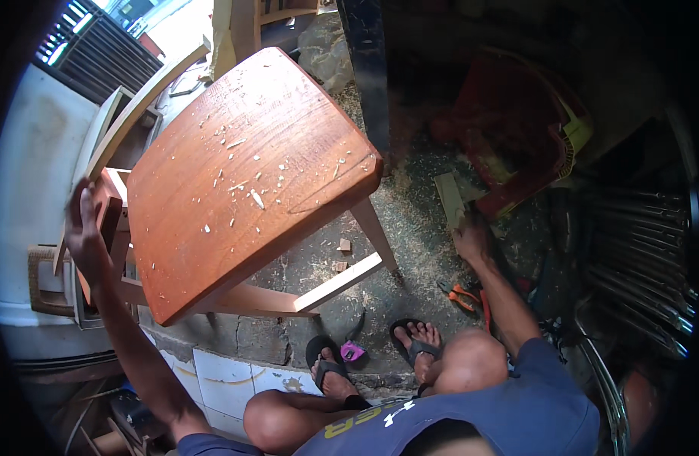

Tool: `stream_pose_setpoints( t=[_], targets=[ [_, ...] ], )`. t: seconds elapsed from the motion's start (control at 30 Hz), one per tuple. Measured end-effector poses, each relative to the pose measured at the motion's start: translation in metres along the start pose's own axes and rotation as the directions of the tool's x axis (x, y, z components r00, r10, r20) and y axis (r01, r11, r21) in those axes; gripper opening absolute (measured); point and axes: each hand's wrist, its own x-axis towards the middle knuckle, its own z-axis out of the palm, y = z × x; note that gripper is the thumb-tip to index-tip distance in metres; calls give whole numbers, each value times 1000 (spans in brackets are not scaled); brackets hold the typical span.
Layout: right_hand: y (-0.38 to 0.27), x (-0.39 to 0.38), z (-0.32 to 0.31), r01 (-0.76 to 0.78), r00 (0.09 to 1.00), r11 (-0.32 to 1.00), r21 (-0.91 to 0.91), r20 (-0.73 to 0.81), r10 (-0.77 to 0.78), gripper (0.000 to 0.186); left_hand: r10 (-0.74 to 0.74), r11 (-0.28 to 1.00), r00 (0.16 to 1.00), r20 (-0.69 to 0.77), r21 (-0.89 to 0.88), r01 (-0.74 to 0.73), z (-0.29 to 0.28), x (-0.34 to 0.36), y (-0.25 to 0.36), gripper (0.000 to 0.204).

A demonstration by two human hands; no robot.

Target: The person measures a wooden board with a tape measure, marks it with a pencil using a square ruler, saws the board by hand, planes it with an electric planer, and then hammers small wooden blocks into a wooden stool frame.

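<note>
A reddish-brown wooden chair stands tilted in front of me, its broad seat strewn with wood chips and shavings. At its left side my left hand is closed round the long curved back post, though part of the grip is hidden. Low on the right, my right hand is closed on one end of a flat, pale piece of wood, close to the floor. The chair's pale lower rail and a leg show beneath the seat.
Orange-handled pliers and a pink tape measure lie on the floor among sawdust. Small wood offcuts lie under the chair. A red plastic chair stands in shadow at right, with metal rods nearby. A dark post rises behind.
</note>
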Motion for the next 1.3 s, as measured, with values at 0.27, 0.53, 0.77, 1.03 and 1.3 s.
stream_pose_setpoints(
  t=[0.27, 0.53, 0.77, 1.03, 1.3],
  targets=[
    [-21, 17, 59, -184, 975, 977, -105, 105, 195, 100, -201, 762, 974, 101, -608, 220, 0, -273, -78, 60],
    [-43, -6, 25, -272, 962, 445, 853, 230, 148, 66, -322, 583, 925, 204, -727, 363, 83, -259, -49, 45],
    [-97, -62, -67, -442, 897, -657, 611, 327, -299, 76, -214, 749, 936, 280, -568, 341, 66, -191, 0, 54],
    [-66, -99, -85, -346, 938, -659, 668, 252, -237, 76, -183, 735, 919, 349, -572, 364, 21, -168, 10, 59],
    [-29, -125, -58, -348, 921, -605, 716, 383, -75, 67, -170, 970, 969, 177, -142, 196, -24, -189, -9, 76]
  ],
)
